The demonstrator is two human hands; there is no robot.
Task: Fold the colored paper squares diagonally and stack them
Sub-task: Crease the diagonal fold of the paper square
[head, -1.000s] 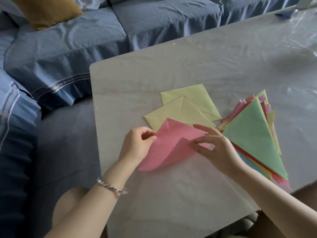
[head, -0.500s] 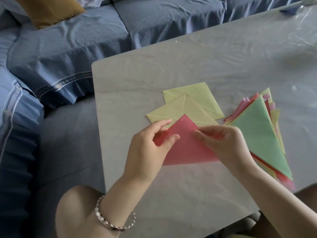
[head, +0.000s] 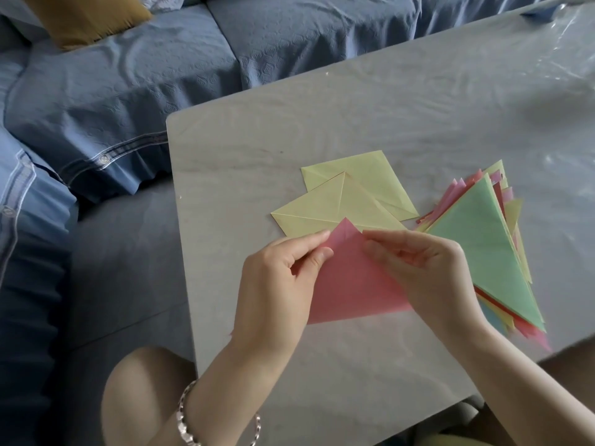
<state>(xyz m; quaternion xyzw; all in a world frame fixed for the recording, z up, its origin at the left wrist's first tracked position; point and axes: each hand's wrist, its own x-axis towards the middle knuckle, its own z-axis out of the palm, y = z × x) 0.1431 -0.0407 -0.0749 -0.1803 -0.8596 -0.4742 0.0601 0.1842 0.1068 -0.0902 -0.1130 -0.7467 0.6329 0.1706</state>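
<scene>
A pink paper (head: 351, 281) folded into a triangle lies on the pale table (head: 244, 149), its tip pointing away from me. My left hand (head: 280, 281) pinches its left edge near the tip between thumb and fingers. My right hand (head: 421, 268) holds the right edge, fingertips close to the tip. Just beyond lie two pale yellow squares (head: 338, 204) with crease lines, one overlapping the other. At the right sits a fanned stack of folded triangles (head: 483, 246) with a green one on top and pink, yellow and red ones beneath.
A blue sofa (head: 161, 75) with a mustard cushion (head: 87, 17) runs along the far and left sides of the table. The table's left edge is close to my left arm. A bracelet (head: 186, 420) circles my left wrist. Clear plastic (head: 566, 43) wrinkles at the far right.
The pink sheet went from half-open and curled to a flat folded triangle. Both hands moved up to its tip, with the left hand shifting right onto the paper.
</scene>
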